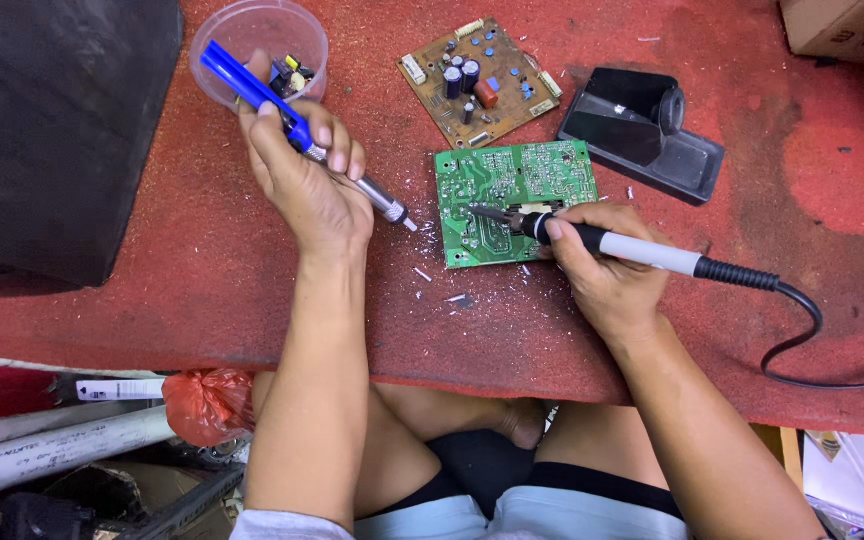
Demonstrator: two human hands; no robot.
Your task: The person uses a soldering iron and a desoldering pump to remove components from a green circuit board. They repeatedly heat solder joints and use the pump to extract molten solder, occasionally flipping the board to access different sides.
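Observation:
A green circuit board [512,200] lies solder side up on the red mat [212,290]. My right hand [607,270] holds a white and black soldering iron [642,253], with its tip touching the board's left middle. My left hand [307,180] grips a blue desoldering pump [282,115], its nozzle pointing down-right, a short way left of the board. A brown circuit board [477,80] with capacitors lies behind the green one.
A clear plastic bowl [257,40] with small components sits behind my left hand. A black iron stand [642,130] lies to the right of the boards. A large black object [52,130] fills the left. The iron's cable [802,330] curls right. Solder bits litter the mat.

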